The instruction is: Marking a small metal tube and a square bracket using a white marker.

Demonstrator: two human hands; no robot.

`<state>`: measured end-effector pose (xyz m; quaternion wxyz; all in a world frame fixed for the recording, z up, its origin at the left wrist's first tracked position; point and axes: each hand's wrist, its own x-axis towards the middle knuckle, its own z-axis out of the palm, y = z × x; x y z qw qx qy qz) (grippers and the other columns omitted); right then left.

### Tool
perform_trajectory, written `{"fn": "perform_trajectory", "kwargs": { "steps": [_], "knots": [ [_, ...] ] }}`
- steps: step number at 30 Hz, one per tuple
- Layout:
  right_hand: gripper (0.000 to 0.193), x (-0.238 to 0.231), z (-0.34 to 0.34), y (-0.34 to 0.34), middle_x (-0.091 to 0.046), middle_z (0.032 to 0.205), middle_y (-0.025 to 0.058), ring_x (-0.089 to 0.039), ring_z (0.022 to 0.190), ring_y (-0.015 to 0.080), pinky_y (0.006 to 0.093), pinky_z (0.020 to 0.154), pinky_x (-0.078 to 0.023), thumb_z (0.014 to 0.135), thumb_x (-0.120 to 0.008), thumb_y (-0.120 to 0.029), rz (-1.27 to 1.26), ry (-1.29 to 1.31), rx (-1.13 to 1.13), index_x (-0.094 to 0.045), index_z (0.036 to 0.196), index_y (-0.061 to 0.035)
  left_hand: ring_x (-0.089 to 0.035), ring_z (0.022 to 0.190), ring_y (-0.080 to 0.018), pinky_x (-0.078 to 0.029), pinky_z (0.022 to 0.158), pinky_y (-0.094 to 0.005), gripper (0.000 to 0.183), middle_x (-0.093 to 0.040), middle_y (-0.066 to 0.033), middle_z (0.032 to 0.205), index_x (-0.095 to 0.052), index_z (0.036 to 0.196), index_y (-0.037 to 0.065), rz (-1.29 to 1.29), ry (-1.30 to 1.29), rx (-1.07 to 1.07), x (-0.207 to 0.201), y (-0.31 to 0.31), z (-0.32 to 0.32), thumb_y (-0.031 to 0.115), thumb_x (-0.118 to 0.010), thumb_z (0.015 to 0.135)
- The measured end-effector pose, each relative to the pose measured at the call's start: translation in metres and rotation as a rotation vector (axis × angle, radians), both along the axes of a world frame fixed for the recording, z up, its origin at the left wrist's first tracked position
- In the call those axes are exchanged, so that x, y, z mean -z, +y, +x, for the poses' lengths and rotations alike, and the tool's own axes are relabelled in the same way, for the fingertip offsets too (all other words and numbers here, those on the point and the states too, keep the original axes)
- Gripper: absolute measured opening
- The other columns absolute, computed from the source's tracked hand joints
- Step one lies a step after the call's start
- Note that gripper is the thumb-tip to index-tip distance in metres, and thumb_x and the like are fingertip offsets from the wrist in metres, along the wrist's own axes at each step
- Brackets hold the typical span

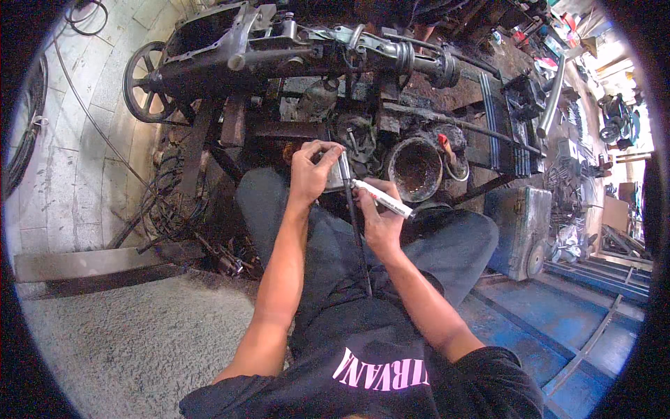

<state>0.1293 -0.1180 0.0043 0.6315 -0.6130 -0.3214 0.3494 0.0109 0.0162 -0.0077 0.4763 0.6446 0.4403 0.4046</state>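
My right hand (380,220) is closed around a white marker (388,200), its tip against or very near a slim metal rod (354,223). The rod is bright at its upper end and dark below, running down toward my lap between my knees. The fingers of my left hand (314,171) pinch together at the rod's upper end, steadying it. Beyond my hands, a large greasy machine assembly (279,59) with a spoked handwheel (148,82) lies across a metal stand.
Past my right hand stands a round grimy bucket (414,167), with a red-handled brush-like tool (447,146) beside it. A worn metal case (516,230) is at my right. Cables (167,195) lie tangled at the left, and tools and metal parts clutter the far right.
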Motion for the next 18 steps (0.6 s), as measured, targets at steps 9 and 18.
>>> {"fn": "perform_trajectory", "kwargs": {
  "steps": [9, 18],
  "knots": [
    [0.018, -0.009, 0.0, 0.0, -0.07, 0.099, 0.0059, -0.063, 0.087, 0.0101, 0.0255, 0.08, -0.052, 0.096, -0.07, -0.007, -0.084, 0.003, -0.015, -0.066, 0.112, -0.0001, -0.063, 0.1, -0.0204, -0.047, 0.089, -0.0331, 0.02, -0.075, -0.0113, 0.096, -0.078, 0.096, 0.0, -0.086, -0.057, 0.007, -0.006, -0.002, 0.001, 0.019, -0.071, 0.092],
    [0.017, -0.02, 0.001, -0.004, -0.069, 0.101, 0.0061, -0.064, 0.089, 0.0108, 0.0241, 0.081, -0.051, 0.097, -0.068, -0.004, -0.022, -0.171, -0.065, -0.064, 0.114, 0.0001, -0.068, 0.093, -0.0152, -0.052, 0.087, -0.0301, 0.022, -0.076, -0.0084, 0.1, -0.077, 0.101, -0.001, -0.172, -0.108, 0.06, -0.002, -0.001, -0.004, 0.019, -0.074, 0.093]
  ]
}}
